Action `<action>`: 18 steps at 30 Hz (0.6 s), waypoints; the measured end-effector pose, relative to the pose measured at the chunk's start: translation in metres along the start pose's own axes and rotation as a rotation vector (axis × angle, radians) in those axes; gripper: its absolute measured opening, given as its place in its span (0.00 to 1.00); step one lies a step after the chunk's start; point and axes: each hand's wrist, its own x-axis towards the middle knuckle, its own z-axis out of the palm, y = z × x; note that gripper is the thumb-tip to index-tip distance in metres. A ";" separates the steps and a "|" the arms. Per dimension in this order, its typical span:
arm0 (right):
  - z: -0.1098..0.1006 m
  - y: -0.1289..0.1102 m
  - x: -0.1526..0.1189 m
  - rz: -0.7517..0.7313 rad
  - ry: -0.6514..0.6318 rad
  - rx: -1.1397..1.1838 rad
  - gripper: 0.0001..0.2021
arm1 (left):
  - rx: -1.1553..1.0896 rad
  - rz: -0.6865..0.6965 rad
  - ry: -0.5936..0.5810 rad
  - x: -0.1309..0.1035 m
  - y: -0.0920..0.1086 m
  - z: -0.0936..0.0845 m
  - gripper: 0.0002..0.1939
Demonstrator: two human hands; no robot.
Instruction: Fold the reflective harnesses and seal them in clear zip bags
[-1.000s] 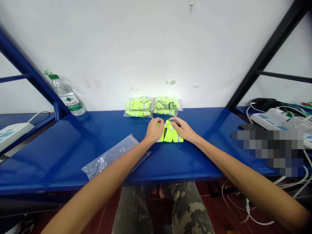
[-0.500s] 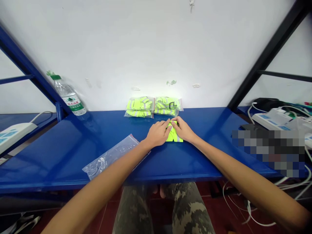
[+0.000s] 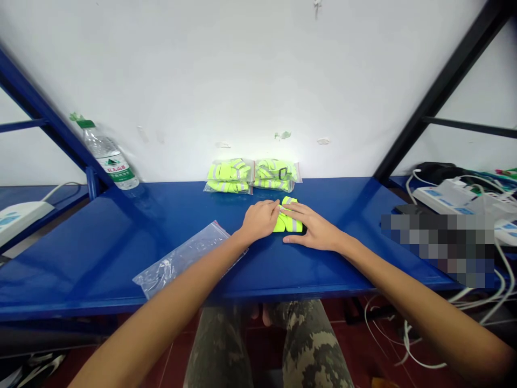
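A folded neon-yellow reflective strap (image 3: pixel 291 223) with silver-grey bands lies on the blue table. My left hand (image 3: pixel 260 220) grips its left side, fingers pressed together and covering that edge. Over its right part reaches my right hand (image 3: pixel 317 227), fingers stretched out across the fabric and thumb held apart nearer the table edge. Left of the bundle, a clear zip bag (image 3: pixel 188 253) rests flat, partly hidden under my left forearm; it looks empty.
Against the wall stand several bagged yellow reflective straps (image 3: pixel 230 175). A water bottle (image 3: pixel 115 164) leans at the back left. Power strips (image 3: pixel 438 199) with white cables lie at the right, beside a blurred dark object (image 3: pixel 440 242). Another power strip (image 3: pixel 20 218) sits far left.
My right hand has shifted right and toward me, its fingers opening out over the strap. The bundle's far end now shows more. My left hand stays on the left side.
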 end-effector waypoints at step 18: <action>-0.002 0.005 0.020 0.315 0.155 0.107 0.17 | 0.006 -0.028 0.356 -0.006 0.011 -0.005 0.24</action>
